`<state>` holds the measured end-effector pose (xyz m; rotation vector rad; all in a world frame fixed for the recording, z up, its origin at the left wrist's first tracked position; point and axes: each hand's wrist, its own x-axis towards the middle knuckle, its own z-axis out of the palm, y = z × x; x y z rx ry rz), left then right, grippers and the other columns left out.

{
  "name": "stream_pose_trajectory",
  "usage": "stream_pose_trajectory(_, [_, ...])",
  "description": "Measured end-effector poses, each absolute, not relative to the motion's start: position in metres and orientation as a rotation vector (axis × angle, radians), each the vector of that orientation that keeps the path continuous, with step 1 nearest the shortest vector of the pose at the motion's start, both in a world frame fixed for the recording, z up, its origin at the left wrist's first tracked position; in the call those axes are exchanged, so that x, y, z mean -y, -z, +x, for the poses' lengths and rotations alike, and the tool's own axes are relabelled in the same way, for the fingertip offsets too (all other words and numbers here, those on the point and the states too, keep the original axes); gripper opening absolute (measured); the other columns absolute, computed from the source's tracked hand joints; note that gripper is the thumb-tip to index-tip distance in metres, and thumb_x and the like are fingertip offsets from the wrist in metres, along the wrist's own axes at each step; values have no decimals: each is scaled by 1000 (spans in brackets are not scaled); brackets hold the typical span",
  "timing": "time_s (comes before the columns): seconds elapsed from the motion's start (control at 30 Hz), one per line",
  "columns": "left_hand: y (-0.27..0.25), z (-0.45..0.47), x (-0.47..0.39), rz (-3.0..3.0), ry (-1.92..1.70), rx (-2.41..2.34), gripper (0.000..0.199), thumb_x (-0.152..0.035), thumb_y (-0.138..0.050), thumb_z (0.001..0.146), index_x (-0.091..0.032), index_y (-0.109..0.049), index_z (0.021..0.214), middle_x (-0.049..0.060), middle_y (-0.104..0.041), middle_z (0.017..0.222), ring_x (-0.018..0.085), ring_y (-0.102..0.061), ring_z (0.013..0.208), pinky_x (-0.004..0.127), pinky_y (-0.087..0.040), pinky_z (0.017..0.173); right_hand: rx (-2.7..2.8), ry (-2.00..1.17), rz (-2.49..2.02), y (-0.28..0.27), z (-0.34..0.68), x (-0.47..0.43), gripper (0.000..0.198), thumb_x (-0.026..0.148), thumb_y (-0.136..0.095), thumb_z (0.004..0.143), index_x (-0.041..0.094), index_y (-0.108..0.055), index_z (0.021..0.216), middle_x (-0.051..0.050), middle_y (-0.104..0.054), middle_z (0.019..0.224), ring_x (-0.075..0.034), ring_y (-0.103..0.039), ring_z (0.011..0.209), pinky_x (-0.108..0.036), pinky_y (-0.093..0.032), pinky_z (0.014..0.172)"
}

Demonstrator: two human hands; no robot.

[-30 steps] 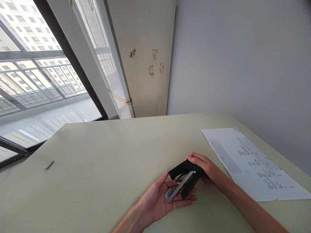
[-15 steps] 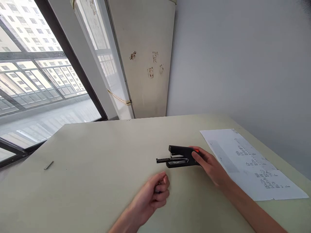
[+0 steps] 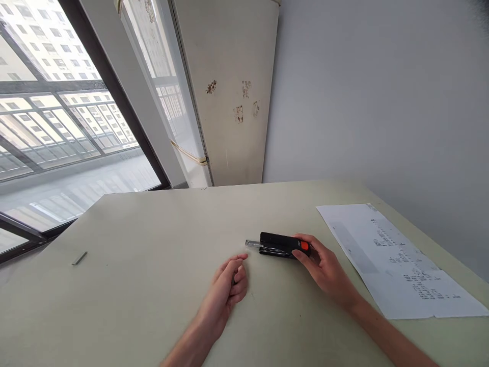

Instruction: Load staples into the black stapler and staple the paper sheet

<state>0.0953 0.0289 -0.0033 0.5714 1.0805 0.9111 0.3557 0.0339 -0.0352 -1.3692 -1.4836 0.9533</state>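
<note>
My right hand (image 3: 324,265) grips a black stapler (image 3: 278,245) by its rear end, beside an orange-red patch. A silvery metal tray (image 3: 252,243) sticks out of the stapler's left end. To the left of and below that tray is my left hand (image 3: 227,290), apart from the stapler. Its fingers are curled in, with the index finger somewhat straighter. Something small and dark shows inside the curl, too hidden to name. Far to the left, a thin grey strip that looks like a row of staples (image 3: 80,258) lies on the table.
A printed sheet of paper (image 3: 397,265) lies on the pale table (image 3: 153,229), right of my right hand. Beyond the table's far edge stand a stained off-white fridge (image 3: 233,142) and a wall (image 3: 362,102). A window (image 3: 69,122) is at the left.
The stapler has turned so that its top and orange-red patch show more. My left hand has moved left and a little away from me, its index finger less curled.
</note>
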Motion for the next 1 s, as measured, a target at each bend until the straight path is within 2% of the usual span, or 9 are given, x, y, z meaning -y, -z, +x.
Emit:
stream_pose_trajectory(0.13, [11,95,-34,475,-981,-1044,40,-33,-73,86,-15,-64,120,-6,-46,76,5,-26,53,19,-20,44,1593,-907,-1403,37,353,-35,38,58,-58,102,28,-64,126,-4,-72,106,-21,-67,89,-30,-55,71])
stream_pose_trajectory(0.23, [12,95,-32,461,-1013,-1068,47,-30,-71,87,-17,-60,130,-7,-43,73,5,-25,51,18,-19,43,1649,-888,-1405,37,352,-35,38,58,-57,102,29,-64,124,-3,-72,106,-22,-66,90,-30,-53,69])
stream_pose_trajectory(0.37, [8,96,-28,491,-1035,-1148,68,-27,-69,86,-21,-45,150,-9,-38,68,6,-23,49,19,-18,43,1675,-898,-1423,36,352,-35,38,59,-55,103,29,-63,125,-3,-73,107,-22,-65,88,-30,-52,66])
stream_pose_trajectory(0.43, [4,98,-27,555,-1001,-1164,73,-30,-67,88,-23,-41,156,-11,-32,64,7,-20,49,20,-17,43,1675,-905,-1431,36,352,-35,38,59,-55,103,29,-63,125,-3,-73,107,-22,-65,87,-30,-52,67])
stream_pose_trajectory(0.53, [1,102,-27,672,-895,-1160,73,-35,-64,91,-19,-41,158,-11,-26,62,8,-16,49,21,-16,43,1668,-908,-1427,35,351,-34,38,59,-55,102,29,-63,124,-4,-73,107,-23,-66,92,-31,-54,69])
stream_pose_trajectory(0.77, [3,105,-29,704,-726,-1022,66,-34,-65,94,-17,-47,156,-12,-27,60,7,-13,48,18,-12,41,1721,-874,-1440,37,349,-36,36,58,-54,103,29,-64,123,-4,-75,106,-24,-69,92,-35,-59,77])
stream_pose_trajectory(0.87, [3,100,-32,544,-829,-975,55,-29,-65,96,-15,-54,148,-12,-30,58,5,-16,45,16,-13,38,1763,-764,-1438,40,348,-34,37,53,-55,103,29,-60,130,-6,-73,121,-27,-70,106,-41,-60,90])
stream_pose_trajectory(0.93, [2,98,-35,372,-986,-934,48,-23,-62,97,-13,-57,143,-10,-38,60,4,-23,42,16,-20,36,1785,-566,-1397,38,346,-29,39,46,-57,103,29,-55,139,-10,-65,138,-30,-63,124,-49,-56,102])
stream_pose_trajectory(1.0, [-1,98,-37,207,-1130,-900,45,-17,-59,96,-12,-59,140,-5,-56,68,5,-42,45,16,-37,40,1828,-364,-1287,32,340,-22,39,35,-58,103,30,-51,141,-12,-60,142,-32,-57,133,-54,-52,108])
